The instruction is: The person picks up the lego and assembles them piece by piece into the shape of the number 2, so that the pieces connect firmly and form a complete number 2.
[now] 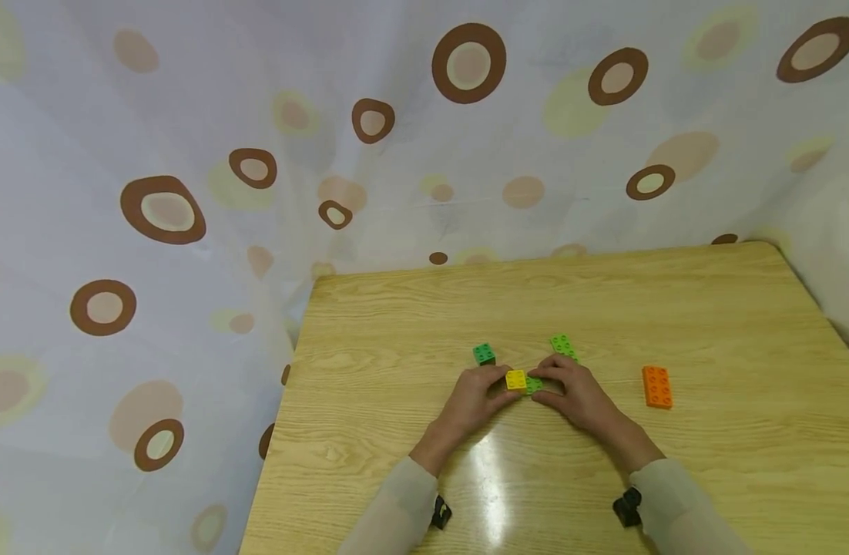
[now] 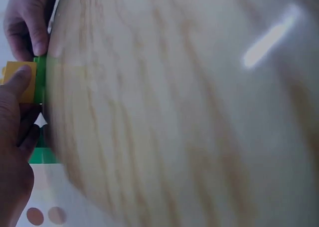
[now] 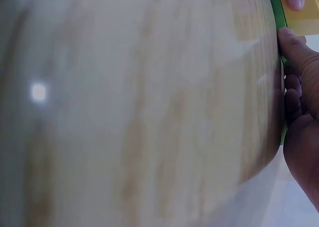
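Near the middle of the wooden table [image 1: 411,324], the left hand [image 1: 474,401] is pinching a yellow brick [image 1: 515,380] sitting studs-up on a green brick [image 1: 533,385], whose long axis is running left to right. The right hand [image 1: 577,393] is gripping the green brick's right end with curled fingers. A small green block [image 1: 484,354] and a light green brick [image 1: 563,346] are lying just beyond the hands, an orange brick [image 1: 656,386] to their right.

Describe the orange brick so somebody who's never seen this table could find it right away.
Start at the wooden table and go to the person's right hand. The orange brick lies flat to the right of it, alone and untouched. It is the only orange piece; the others are green or yellow.
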Action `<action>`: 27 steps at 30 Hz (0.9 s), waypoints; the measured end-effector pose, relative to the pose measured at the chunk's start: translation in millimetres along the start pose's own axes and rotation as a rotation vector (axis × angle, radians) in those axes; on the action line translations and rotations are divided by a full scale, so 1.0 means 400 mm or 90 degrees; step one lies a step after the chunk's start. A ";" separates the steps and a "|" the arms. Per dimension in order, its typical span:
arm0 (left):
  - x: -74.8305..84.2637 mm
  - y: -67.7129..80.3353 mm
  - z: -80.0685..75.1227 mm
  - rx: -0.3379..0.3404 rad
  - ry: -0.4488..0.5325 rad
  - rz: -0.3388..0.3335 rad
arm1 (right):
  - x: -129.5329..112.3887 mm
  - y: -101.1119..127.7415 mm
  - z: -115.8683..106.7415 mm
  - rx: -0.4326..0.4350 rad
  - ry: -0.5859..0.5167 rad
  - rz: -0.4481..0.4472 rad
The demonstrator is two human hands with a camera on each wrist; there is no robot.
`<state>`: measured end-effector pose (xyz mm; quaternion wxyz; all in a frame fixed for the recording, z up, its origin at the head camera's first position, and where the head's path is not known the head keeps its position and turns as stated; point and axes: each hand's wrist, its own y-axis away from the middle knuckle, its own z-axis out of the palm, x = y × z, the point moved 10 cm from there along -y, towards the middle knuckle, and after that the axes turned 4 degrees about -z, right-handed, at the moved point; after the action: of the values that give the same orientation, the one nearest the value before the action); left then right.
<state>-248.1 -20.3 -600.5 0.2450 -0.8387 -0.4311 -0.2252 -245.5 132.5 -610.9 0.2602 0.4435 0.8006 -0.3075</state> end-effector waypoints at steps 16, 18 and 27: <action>-0.044 0.016 0.063 0.005 0.062 -0.102 | 0.007 0.043 -0.037 0.025 0.018 0.072; -0.040 0.012 0.067 0.008 0.036 -0.085 | 0.005 0.068 -0.080 0.066 0.035 0.113; -0.041 0.010 0.047 0.025 -0.035 -0.066 | 0.121 0.245 -0.276 0.220 0.068 0.332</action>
<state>-250.4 -21.0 -625.7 0.2375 -0.8163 -0.4846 -0.2061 -199.0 279.9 -595.6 0.2084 0.6873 0.6082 -0.3380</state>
